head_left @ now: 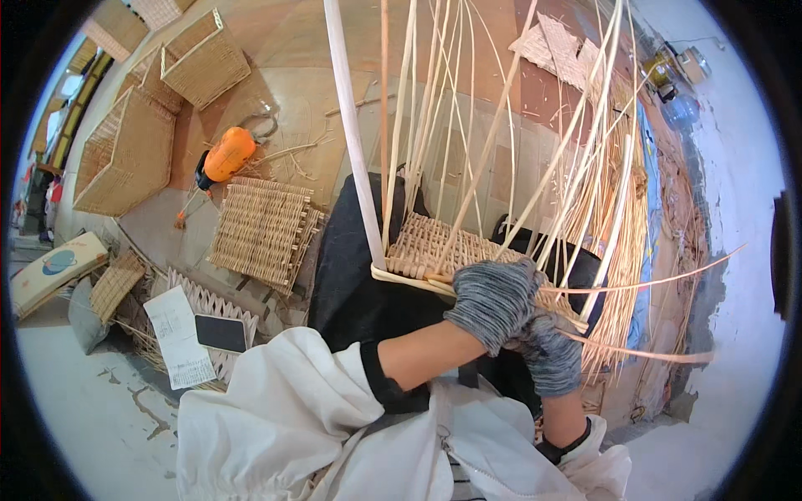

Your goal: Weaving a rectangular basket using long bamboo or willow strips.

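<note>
A half-woven wicker basket [430, 240] rests on my lap over dark cloth, its long pale stakes standing up and leaning away from me. Grey knitted gloves cover both hands. My left hand [494, 302] is closed at the basket's near edge, fingers curled over the rim. Just below and to its right, my right hand [550, 357] is closed against the same edge, its fingertips partly hidden by the left hand. From between the hands two loose wicker strands run to the right, an upper strand [643, 285] and a lower strand [647, 354]. A thick white corner post [352, 134] rises at the basket's left.
Finished woven baskets [125, 154] stand at the far left. An orange bottle-shaped tool [227, 155] lies near a stack of woven panels [263, 225]. A phone [220, 332] and a paper sheet [178, 334] lie at my left. Bundled wicker [628, 275] lies along the right.
</note>
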The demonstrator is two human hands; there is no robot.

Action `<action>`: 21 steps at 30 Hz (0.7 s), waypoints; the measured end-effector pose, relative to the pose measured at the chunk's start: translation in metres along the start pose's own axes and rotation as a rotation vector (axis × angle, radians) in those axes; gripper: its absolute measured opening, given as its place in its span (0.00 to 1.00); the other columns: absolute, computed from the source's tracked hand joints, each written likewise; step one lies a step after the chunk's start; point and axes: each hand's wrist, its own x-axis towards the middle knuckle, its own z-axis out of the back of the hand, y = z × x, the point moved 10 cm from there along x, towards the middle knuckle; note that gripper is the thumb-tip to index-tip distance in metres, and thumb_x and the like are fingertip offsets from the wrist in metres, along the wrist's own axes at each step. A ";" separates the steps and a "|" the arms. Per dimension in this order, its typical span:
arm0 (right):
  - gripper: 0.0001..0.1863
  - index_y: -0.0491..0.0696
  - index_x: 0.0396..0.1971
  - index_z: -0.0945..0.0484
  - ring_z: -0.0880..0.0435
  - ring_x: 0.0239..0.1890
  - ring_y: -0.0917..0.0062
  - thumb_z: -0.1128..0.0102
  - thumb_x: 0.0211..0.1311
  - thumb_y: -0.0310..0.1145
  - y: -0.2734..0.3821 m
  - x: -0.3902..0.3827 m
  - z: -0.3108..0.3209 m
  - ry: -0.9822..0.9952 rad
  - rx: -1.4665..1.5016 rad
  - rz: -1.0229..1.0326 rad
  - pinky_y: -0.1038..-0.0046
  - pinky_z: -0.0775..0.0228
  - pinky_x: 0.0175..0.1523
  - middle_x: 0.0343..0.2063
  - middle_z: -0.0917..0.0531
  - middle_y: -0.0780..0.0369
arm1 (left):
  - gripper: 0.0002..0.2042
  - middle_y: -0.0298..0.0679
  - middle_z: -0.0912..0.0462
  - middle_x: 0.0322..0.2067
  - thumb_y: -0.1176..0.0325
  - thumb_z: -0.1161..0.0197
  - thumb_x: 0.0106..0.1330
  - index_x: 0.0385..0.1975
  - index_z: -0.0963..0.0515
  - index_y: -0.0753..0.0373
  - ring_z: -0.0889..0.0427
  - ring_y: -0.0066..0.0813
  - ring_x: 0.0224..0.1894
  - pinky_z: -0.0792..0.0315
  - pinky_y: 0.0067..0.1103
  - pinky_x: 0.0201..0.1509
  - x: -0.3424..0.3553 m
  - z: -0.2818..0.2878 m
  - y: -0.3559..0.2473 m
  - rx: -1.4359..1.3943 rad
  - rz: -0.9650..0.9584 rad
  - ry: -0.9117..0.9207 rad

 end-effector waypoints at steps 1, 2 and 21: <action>0.11 0.43 0.24 0.27 0.23 0.26 0.69 0.43 0.44 0.36 0.015 0.002 0.013 -0.106 0.003 0.144 0.72 0.31 0.32 0.21 0.24 0.58 | 0.11 0.42 0.23 0.21 0.58 0.53 0.59 0.29 0.30 0.59 0.23 0.41 0.25 0.31 0.35 0.31 0.001 0.001 0.004 -0.022 0.064 -0.028; 0.06 0.43 0.20 0.26 0.23 0.22 0.69 0.46 0.45 0.30 0.030 -0.003 0.025 -0.209 0.005 0.286 0.74 0.30 0.28 0.17 0.23 0.58 | 0.11 0.42 0.23 0.22 0.58 0.53 0.59 0.29 0.30 0.59 0.23 0.41 0.25 0.31 0.35 0.31 0.000 0.004 0.007 -0.048 0.128 -0.055; 0.11 0.39 0.20 0.26 0.24 0.21 0.79 0.42 0.48 0.33 -0.015 -0.015 0.019 -0.116 1.247 -0.354 0.79 0.31 0.26 0.19 0.22 0.59 | 0.12 0.46 0.25 0.22 0.61 0.56 0.60 0.29 0.30 0.63 0.24 0.42 0.27 0.31 0.34 0.28 -0.019 0.015 0.028 -0.187 0.213 -0.026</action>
